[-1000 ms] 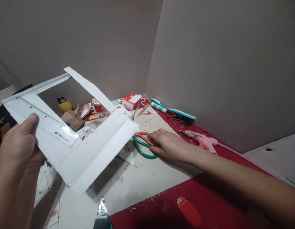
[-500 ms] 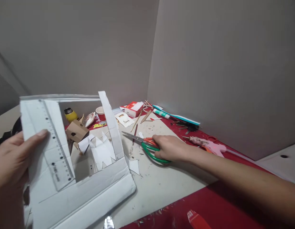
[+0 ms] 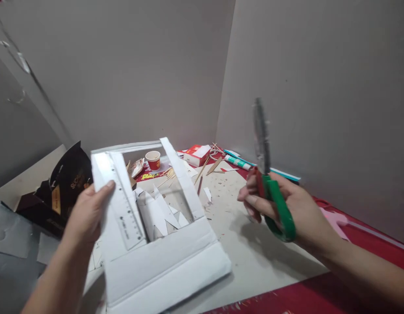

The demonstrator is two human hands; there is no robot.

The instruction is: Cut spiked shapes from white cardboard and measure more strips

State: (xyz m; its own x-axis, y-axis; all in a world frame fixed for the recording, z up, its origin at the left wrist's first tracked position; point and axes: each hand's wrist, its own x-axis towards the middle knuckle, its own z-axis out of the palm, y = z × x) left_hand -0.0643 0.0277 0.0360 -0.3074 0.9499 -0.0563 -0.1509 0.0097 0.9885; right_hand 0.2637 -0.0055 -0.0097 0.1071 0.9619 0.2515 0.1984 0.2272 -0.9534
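Note:
My left hand grips the left edge of a white cardboard piece with a large cut-out window. Its thumb presses a clear ruler flat against the cardboard. In my right hand is a pair of scissors with green and red handles, raised off the table, blades pointing up and slightly blurred. Through the window, jagged white paper scraps show on the table. The fingers of the left hand behind the cardboard are hidden.
A red paper cup, a red-and-white box and a green-and-white tube lie toward the back. Black packaging stands at the left. A pink glue gun is at the right. Grey walls rise behind.
My right hand has lifted the scissors off the table and turned the blades upward. The cardboard and ruler have shifted right in view with my left hand, and the camera has turned left.

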